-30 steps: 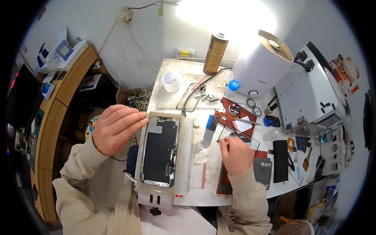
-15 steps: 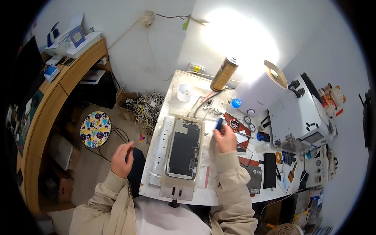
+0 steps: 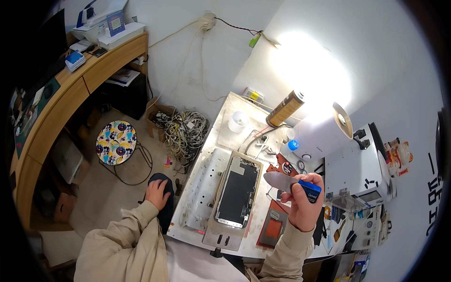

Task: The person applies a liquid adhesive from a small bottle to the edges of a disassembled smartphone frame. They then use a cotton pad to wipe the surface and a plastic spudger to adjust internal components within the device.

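Note:
My right hand (image 3: 303,204) is raised above the right part of the bench. It grips a pry tool by its blue handle (image 3: 310,190), and the tool's thin, rounded metal blade (image 3: 278,180) points left. On the dark cloth over my knee rests my left hand (image 3: 158,193), holding nothing, its fingers loosely spread. Between the hands, a phone screen assembly (image 3: 236,193), black with a silvery edge, lies in a metal holder (image 3: 217,239) with a pale rim. My hands are apart from both.
Left of the holder lies a long white perforated housing (image 3: 206,190). Behind are a white cup (image 3: 238,121), a spray can (image 3: 285,109), a blue-capped bottle (image 3: 290,146) and a white cylindrical appliance (image 3: 317,134). A patterned stool (image 3: 116,141) and tangled cables (image 3: 188,131) stand left on the floor.
My right hand has lifted toward me and to the right, turning the pry tool so its blade shows. My left hand has come down onto my knee. The view has shifted.

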Tool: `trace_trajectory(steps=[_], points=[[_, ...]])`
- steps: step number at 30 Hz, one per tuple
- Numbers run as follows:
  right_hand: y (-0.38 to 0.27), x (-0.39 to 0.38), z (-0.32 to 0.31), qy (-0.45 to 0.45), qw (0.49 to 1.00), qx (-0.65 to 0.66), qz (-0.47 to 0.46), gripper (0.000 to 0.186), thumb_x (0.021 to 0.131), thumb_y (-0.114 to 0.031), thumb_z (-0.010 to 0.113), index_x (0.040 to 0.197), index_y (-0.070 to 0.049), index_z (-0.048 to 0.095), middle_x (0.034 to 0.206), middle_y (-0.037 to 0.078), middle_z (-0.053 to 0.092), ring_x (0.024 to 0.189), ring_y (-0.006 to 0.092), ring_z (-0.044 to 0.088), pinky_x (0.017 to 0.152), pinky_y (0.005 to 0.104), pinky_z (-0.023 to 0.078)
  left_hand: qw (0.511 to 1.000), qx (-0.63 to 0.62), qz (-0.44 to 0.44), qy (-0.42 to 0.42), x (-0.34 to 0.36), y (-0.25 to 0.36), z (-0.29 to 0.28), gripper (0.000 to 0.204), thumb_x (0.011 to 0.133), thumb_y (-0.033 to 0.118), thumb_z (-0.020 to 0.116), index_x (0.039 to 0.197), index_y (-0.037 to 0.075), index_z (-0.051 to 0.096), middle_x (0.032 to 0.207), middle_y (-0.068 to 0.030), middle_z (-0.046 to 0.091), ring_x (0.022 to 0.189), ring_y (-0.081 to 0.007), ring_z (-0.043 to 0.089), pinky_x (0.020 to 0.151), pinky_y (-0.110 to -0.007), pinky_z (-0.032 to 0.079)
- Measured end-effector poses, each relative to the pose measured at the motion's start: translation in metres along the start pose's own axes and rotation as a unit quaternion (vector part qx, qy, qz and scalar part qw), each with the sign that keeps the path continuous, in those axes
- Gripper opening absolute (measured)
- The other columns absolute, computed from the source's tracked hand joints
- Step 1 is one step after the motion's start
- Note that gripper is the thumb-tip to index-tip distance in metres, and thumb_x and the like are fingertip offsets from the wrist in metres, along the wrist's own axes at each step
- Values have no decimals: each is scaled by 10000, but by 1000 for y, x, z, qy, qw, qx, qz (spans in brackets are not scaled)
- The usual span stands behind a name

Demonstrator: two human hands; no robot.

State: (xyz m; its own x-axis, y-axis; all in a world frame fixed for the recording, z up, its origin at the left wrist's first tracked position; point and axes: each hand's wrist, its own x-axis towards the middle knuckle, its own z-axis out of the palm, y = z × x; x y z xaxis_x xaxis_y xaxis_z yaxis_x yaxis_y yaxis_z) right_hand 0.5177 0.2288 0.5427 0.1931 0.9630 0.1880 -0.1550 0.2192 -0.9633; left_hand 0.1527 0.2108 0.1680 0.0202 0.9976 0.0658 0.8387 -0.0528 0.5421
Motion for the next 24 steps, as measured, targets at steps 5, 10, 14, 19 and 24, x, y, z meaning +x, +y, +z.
trace_trajectory(steps=[5, 10, 14, 19, 24], points=[[-19, 10, 8, -59, 998, 4, -17, 304, 924, 12, 740, 1200, 0, 613, 1061, 153, 700, 766, 256, 766, 637, 331, 671, 999, 47, 7, 25, -10, -8, 26, 631, 856, 282, 799, 1443, 154, 606, 1591, -216, 407, 1499, -431, 339, 1219, -612, 291], [-17, 17, -3, -3, 983, -132, -128, 326, 916, 35, 742, 1216, 26, 614, 1038, 133, 687, 718, 201, 715, 663, 316, 635, 999, 47, -10, 12, 11, -2, 26, 597, 863, 273, 780, 1425, 149, 618, 1577, -203, 430, 1489, -418, 358, 1210, -597, 305], [-24, 20, -33, 99, 965, -104, -218, 417, 899, 83, 714, 1290, 12, 589, 1081, 110, 672, 781, 210, 709, 697, 326, 618, 999, 44, -20, 19, 20, -15, 35, 559, 877, 280, 766, 1402, 150, 626, 1544, -198, 462, 1470, -421, 379, 1187, -604, 319], [-50, 7, -128, 120, 936, -261, -204, 316, 993, -13, 663, 1298, 34, 600, 1167, 123, 691, 957, 191, 698, 862, 332, 582, 998, 49, -49, 10, 22, -15, 36, 543, 891, 260, 748, 1405, 139, 621, 1547, -191, 460, 1469, -422, 378, 1177, -593, 324], [-6, -15, -204, 228, 915, -286, -168, 221, 988, -122, 716, 1158, -20, 618, 934, 0, 581, 804, 104, 529, 758, 268, 452, 999, 42, -27, 17, 26, -16, 44, 554, 878, 228, 742, 1405, 118, 612, 1551, -173, 460, 1471, -411, 381, 1179, -585, 318]])
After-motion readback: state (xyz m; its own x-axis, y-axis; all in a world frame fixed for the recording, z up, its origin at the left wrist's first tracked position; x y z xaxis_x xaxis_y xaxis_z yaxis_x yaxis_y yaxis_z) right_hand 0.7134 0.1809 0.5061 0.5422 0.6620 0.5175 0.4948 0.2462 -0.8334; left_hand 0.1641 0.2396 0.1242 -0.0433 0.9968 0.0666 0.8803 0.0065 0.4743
